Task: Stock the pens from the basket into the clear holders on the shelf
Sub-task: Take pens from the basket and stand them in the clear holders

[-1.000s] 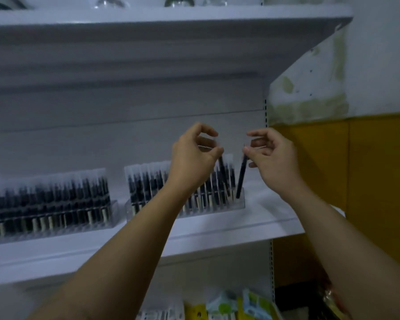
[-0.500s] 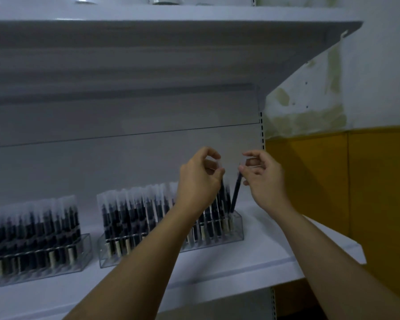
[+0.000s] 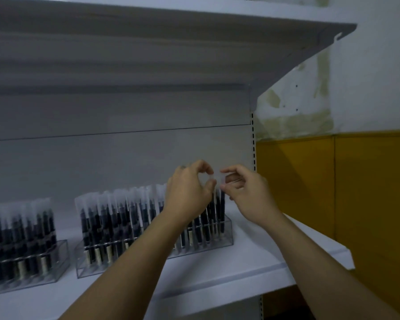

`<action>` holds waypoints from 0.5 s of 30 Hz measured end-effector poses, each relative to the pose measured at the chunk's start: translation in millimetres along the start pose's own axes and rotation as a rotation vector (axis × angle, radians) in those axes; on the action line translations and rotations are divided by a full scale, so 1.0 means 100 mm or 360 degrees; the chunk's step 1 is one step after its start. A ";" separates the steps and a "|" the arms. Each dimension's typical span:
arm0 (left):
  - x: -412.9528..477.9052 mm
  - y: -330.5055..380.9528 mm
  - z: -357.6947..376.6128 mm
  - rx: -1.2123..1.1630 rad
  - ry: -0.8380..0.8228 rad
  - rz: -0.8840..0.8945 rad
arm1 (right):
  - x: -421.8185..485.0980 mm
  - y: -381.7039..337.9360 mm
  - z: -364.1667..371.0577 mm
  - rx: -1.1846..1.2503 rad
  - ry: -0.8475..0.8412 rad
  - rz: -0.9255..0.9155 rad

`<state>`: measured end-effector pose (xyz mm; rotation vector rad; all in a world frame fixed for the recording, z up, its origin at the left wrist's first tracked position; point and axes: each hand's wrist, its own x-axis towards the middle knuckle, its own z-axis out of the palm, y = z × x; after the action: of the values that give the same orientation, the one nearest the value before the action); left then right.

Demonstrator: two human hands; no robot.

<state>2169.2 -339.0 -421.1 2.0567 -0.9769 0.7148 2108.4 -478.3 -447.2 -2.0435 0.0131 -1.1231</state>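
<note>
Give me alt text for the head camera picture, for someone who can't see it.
Two hands meet over the right end of a clear holder of dark pens on a white shelf; the right hand pinches the clear cap of the end pen, the left hand curls beside it. A second holder of pens stands farther left.

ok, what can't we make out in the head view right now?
1. Basket: outside the head view.
2. Left holder: cut off by the left frame edge.
3. Right holder: middle slots hidden behind the left forearm.
4. Left hand: fingers curl by the clear caps; what they pinch is blurred.
5. End pen, pinched by the right hand: seating in its slot too blurred.
</note>
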 end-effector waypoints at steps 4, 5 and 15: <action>0.06 -0.01 -0.01 0.0261 -0.0139 -0.0017 | -0.01 -0.05 -0.04 -0.0270 -0.0122 -0.0046; 0.05 -0.02 0.00 0.0296 -0.0159 -0.0011 | -0.01 -0.06 -0.06 -0.0348 -0.0132 -0.0053; -0.02 -0.08 0.03 0.0347 -0.0028 0.0163 | -0.12 -0.11 -0.12 -0.0552 -0.0353 -0.0088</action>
<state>2175.2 -337.0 -427.9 2.2153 -1.0601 0.8925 2089.0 -474.4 -445.3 -2.4828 0.0434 -0.9721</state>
